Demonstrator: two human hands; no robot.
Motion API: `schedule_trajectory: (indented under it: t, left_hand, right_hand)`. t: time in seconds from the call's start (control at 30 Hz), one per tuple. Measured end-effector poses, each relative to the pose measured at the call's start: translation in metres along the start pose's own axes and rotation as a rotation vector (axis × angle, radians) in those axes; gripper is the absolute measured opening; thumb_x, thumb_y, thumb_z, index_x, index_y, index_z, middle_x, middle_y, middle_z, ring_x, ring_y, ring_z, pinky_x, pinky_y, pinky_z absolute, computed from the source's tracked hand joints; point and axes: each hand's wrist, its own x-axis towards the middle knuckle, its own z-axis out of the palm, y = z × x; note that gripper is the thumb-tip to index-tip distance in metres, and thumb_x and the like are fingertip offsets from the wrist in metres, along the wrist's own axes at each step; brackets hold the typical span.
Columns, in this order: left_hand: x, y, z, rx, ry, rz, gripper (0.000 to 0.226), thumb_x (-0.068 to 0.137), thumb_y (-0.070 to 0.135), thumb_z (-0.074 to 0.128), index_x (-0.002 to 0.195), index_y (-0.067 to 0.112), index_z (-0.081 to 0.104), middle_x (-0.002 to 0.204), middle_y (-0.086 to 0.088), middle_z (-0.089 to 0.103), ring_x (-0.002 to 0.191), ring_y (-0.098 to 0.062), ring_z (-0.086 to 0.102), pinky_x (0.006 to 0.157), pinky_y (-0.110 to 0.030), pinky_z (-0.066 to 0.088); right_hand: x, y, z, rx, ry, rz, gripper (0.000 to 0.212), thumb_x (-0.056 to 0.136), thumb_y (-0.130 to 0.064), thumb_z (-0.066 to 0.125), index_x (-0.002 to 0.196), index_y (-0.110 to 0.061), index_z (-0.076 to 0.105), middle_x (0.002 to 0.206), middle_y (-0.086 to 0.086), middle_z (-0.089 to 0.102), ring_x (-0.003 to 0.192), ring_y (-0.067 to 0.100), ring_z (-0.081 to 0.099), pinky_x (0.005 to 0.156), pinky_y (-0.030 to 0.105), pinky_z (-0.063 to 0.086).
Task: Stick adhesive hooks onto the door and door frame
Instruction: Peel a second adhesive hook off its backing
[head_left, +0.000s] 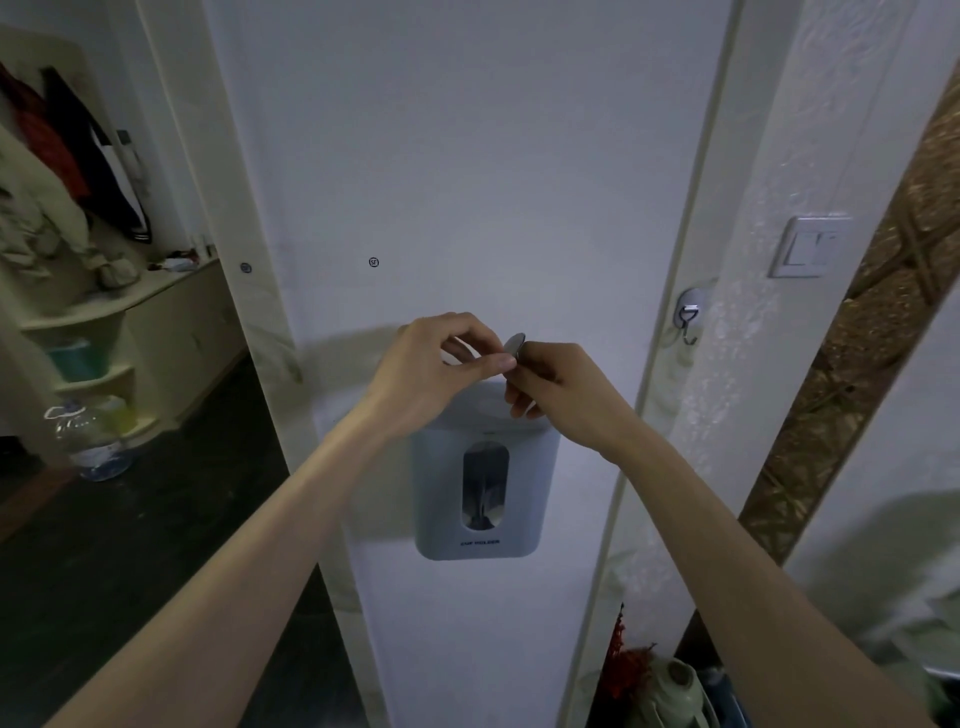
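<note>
Both hands meet in front of the white door (467, 182), just above a grey cup holder. My left hand (441, 358) and my right hand (561, 389) pinch a small round adhesive hook (514, 344) between their fingertips; only its grey disc edge shows above the fingers. The hook is held a little off the door surface. One metal adhesive hook (690, 314) is stuck on the door frame (691, 249) to the right, at about hand height.
The grey cup holder (485, 493) is mounted on the door below the hands. A light switch (810, 247) sits on the right wall. At left, the open doorway shows hanging clothes (67, 156), shelves and a water bottle (93, 441) on the floor.
</note>
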Motion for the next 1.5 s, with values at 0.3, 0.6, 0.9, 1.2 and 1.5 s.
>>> schedule_trajectory:
  t: [0.3, 0.6, 0.9, 1.2, 1.5]
  left_hand:
    - [-0.004, -0.001, -0.009, -0.104, -0.06, -0.019, 0.01, 0.093, 0.03, 0.079, 0.097, 0.02, 0.08, 0.093, 0.01, 0.081, 0.087, -0.007, 0.074, 0.089, -0.022, 0.055]
    - [-0.005, -0.007, -0.013, -0.013, -0.09, -0.017, 0.003, 0.094, 0.026, 0.077, 0.097, 0.025, 0.079, 0.096, 0.011, 0.08, 0.096, -0.01, 0.072, 0.092, -0.027, 0.053]
    - [-0.006, -0.013, -0.002, 0.108, -0.01, -0.044, 0.011, 0.105, 0.019, 0.059, 0.1, 0.018, 0.068, 0.101, 0.01, 0.075, 0.095, -0.007, 0.068, 0.08, -0.021, 0.049]
    - [-0.002, -0.043, 0.001, 0.143, 0.059, -0.284, 0.018, 0.1, 0.018, 0.063, 0.084, 0.026, 0.063, 0.077, 0.012, 0.075, 0.075, -0.018, 0.068, 0.081, -0.042, 0.058]
    - [0.0, -0.034, 0.011, 0.432, 0.041, -0.293, 0.009, 0.094, 0.027, 0.066, 0.086, 0.032, 0.067, 0.086, 0.011, 0.066, 0.096, -0.023, 0.07, 0.081, -0.036, 0.058]
  right_hand:
    - [0.0, 0.0, 0.003, -0.007, 0.005, 0.022, 0.024, 0.107, -0.018, 0.053, 0.106, -0.011, 0.075, 0.078, -0.003, 0.073, 0.066, 0.008, 0.071, 0.066, 0.02, 0.054]
    - [0.0, 0.001, 0.01, -0.043, -0.011, 0.022, 0.021, 0.106, -0.022, 0.056, 0.102, -0.014, 0.075, 0.077, 0.0, 0.075, 0.069, 0.014, 0.074, 0.077, 0.039, 0.062]
    - [-0.003, 0.002, 0.013, -0.048, -0.009, 0.024, 0.017, 0.104, -0.019, 0.058, 0.101, -0.013, 0.074, 0.075, -0.001, 0.075, 0.064, 0.011, 0.071, 0.078, 0.038, 0.062]
    - [-0.009, 0.009, 0.002, -0.051, 0.044, 0.073, 0.015, 0.103, -0.014, 0.058, 0.099, -0.009, 0.072, 0.074, -0.001, 0.073, 0.062, 0.012, 0.071, 0.082, 0.052, 0.063]
    - [-0.011, 0.01, -0.003, -0.054, 0.048, 0.125, 0.017, 0.101, -0.011, 0.057, 0.1, -0.01, 0.074, 0.072, -0.002, 0.07, 0.06, 0.011, 0.07, 0.085, 0.053, 0.062]
